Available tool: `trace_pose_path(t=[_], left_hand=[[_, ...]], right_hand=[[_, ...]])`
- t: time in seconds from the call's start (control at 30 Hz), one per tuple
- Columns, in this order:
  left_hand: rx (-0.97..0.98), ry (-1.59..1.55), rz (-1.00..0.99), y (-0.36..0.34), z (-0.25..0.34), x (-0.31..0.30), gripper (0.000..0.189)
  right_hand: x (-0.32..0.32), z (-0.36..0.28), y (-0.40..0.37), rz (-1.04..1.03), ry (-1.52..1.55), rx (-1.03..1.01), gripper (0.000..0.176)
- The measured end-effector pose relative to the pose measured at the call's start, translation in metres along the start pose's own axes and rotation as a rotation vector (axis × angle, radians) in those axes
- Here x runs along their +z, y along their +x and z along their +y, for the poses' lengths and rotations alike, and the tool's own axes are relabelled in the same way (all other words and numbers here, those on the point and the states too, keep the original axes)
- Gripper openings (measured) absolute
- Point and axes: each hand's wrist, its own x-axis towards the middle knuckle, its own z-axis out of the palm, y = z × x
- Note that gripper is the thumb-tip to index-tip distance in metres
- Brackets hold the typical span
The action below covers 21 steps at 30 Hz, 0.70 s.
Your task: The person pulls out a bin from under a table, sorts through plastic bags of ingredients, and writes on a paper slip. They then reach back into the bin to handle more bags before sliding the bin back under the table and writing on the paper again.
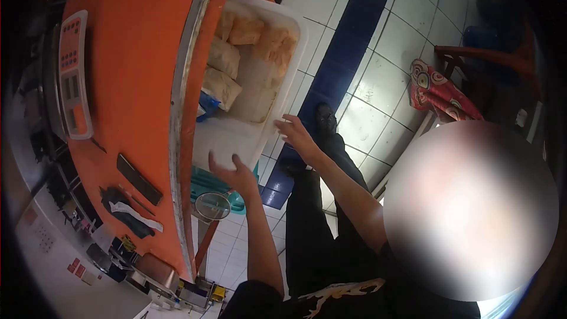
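Observation:
My left hand [233, 174] is empty, its fingers spread, over the near end of a large white plastic tub [295, 41]. My right hand [295, 134], also empty with fingers apart, hovers by the tub's side rim. Several wrapped, pale packages [223, 87] lie inside the tub, with orange-tinged ones [245, 31] at the far end. A blue plastic piece [207, 106] shows beside them, partly hidden by the table edge. A round mesh strainer [212, 206] is just below my left hand, by a teal container [204, 182].
An orange table [136, 71] with a metal edge runs along the left, bearing a scale [75, 77], a dark flat object [139, 178] and a dark cloth [127, 212]. My shoes are on the tiled floor [378, 82]. A red patterned cloth [440, 91] hangs right.

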Motion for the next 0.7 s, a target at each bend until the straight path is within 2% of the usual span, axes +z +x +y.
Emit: trace_pose_path(t=[0.03,0.07,0.1,0.13,0.17,0.2,0.23,0.27,0.3,0.37,0.4,0.43,0.53,0.6,0.63,0.7], left_hand=[[0.295,-0.054,-0.139,0.009,0.014,0.009,0.062],[0.229,-0.156,-0.315,0.022,0.032,0.025,0.065],[0.16,-0.26,-0.487,0.039,0.05,0.047,0.069],[0.14,-0.252,-0.559,0.052,0.065,0.072,0.069],[0.119,-0.244,-0.63,0.065,0.081,0.1,0.069],[0.141,-0.233,-0.669,0.082,0.084,0.133,0.073],[0.161,-0.22,-0.709,0.098,0.084,0.164,0.078],[0.322,-0.075,-0.726,0.111,0.093,0.187,0.085],[0.48,0.073,-0.741,0.121,0.101,0.208,0.092],[0.539,0.188,-0.763,0.131,0.114,0.242,0.098],[0.602,0.295,-0.79,0.134,0.118,0.258,0.105],[0.597,0.31,-0.79,0.139,0.118,0.275,0.105],[0.632,0.508,-0.873,0.153,0.091,0.328,0.111],[0.761,0.633,-0.701,0.169,0.05,0.363,0.109],[0.762,0.644,-0.705,0.163,0.073,0.353,0.109],[0.454,0.764,-0.92,0.144,0.145,0.321,0.089]], right_hand=[[-0.013,0.006,-0.005,0.02,0.059,0.076,0.076],[-0.027,0.015,-0.012,0.041,0.117,0.154,0.076],[-0.047,0.038,-0.018,0.001,0.012,0.084,0.077],[-0.069,0.066,-0.026,-0.038,-0.092,0.013,0.077],[-0.092,0.087,-0.041,0.006,-0.364,-0.064,0.077],[-0.111,0.102,-0.057,0.051,-0.635,-0.143,0.077],[-0.122,0.089,-0.08,0.041,-0.829,-0.029,0.076],[-0.132,0.072,-0.102,0.029,-1.021,0.084,0.075],[-0.143,0.07,-0.117,0.015,-1.049,0.133,0.074],[-0.164,0.071,-0.137,-0.012,-1.072,0.183,0.072],[-0.172,0.071,-0.145,-0.013,-1.131,0.128,0.072],[-0.177,0.073,-0.148,-0.012,-1.187,0.072,0.071],[-0.177,0.083,-0.144,0.049,-1.117,0.141,0.068],[-0.17,0.085,-0.142,0.055,-1.157,0.144,0.066],[-0.168,0.085,-0.14,0.066,-1.21,0.142,0.065],[-0.165,0.083,-0.134,0.084,-1.212,0.129,0.064]])
